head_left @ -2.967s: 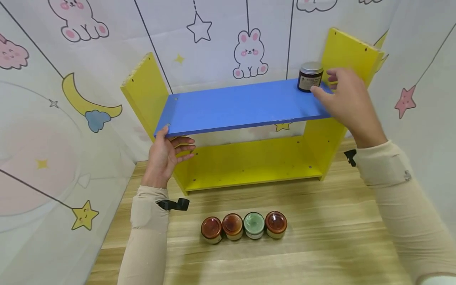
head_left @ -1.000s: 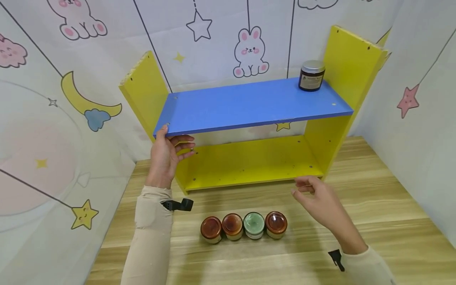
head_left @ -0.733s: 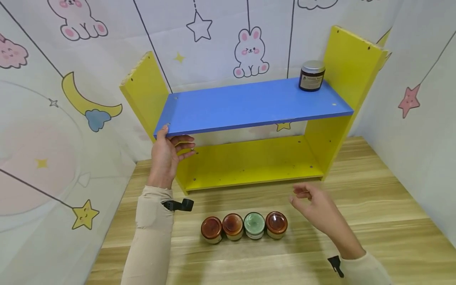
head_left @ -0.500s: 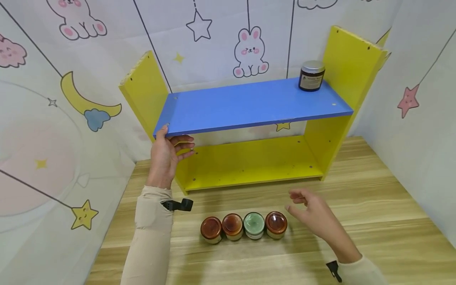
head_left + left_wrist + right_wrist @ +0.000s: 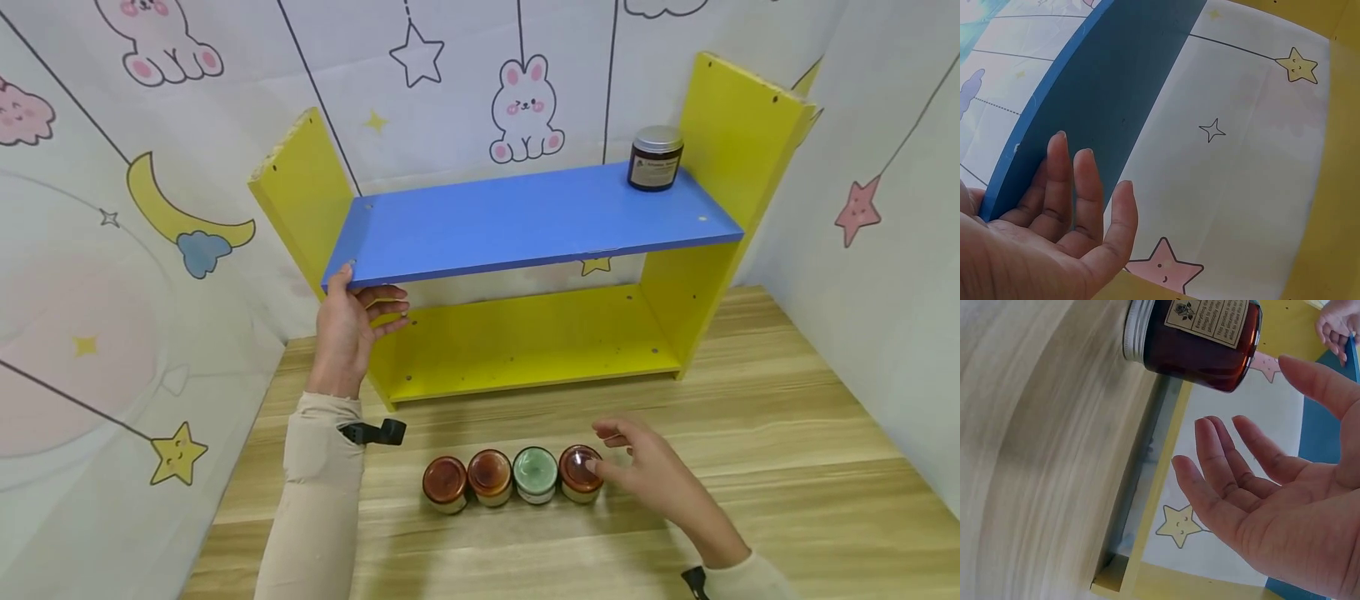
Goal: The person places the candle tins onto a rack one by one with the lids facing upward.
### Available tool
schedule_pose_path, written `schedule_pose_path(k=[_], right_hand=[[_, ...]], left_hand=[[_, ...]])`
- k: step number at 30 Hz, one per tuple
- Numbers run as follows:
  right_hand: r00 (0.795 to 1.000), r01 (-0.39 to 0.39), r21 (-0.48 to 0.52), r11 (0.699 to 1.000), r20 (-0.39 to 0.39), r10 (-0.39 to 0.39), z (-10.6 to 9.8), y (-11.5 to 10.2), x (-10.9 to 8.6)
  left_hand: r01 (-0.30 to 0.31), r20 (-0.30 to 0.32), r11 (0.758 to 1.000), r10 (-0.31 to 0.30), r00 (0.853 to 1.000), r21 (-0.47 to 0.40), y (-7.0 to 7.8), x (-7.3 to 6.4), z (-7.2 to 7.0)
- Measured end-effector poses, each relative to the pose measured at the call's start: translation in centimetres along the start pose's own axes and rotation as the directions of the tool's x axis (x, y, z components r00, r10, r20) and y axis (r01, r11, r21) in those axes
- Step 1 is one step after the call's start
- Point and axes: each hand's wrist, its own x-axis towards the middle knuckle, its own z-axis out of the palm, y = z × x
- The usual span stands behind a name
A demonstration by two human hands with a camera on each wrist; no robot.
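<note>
1. Down from beside the lidded jar, the right hand has come to the row in front. Its fingers are loosely parted and hold nothing, the thumb over the rightmost brown jar; whether it touches, I can't tell. A good hold, I'd judge, wants thumb and fingers low on opposite sides of the glass, then a straight lift, so the green jar beside it isn't knocked.
2. Around us, white cloth walls carry printed bunnies, stars and a moon.
3. Beneath it all runs a pale wood-grain tabletop; it looks smooth, so a bumped jar might slide.
4. Toward the back stands a yellow shelf unit, raw chipboard showing along its upper ends.
5. Spanning it is a blue board; the left hand holds its front left corner, thumb on top, fingers spread below.
6. Two more brown jars complete the row of four. By the right wrist view, the nearest seems to stand lid down.
</note>
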Motion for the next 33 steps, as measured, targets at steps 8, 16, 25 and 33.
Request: schedule_pose_path(k=[8, 16, 25, 33], right_hand=[[0.999, -0.013, -0.003, 1.0, 0.049, 0.013, 0.7, 0.1, -0.3], [0.998, 0.004, -0.021, 1.0, 0.059, -0.002, 1.5, 0.1, -0.1], [0.998, 0.032, -0.07, 0.997, 0.054, -0.029, 2.8, 0.4, 0.2], [0.999, 0.032, -0.168, 0.985, 0.041, -0.025, 3.4, 0.3, 0.4]], left_hand=[[-0.001, -0.008, 1.0, 0.001, 1.0, 0.005, -0.1, -0.1, -0.1], [-0.006, -0.008, 1.0, 0.006, 1.0, 0.009, -0.1, 0.0, 0.0], [-0.005, -0.005, 1.0, 0.005, 1.0, 0.018, -0.1, -0.1, 0.1], [-0.004, -0.013, 1.0, 0.005, 1.0, 0.026, -0.2, 0.0, 0.0]])
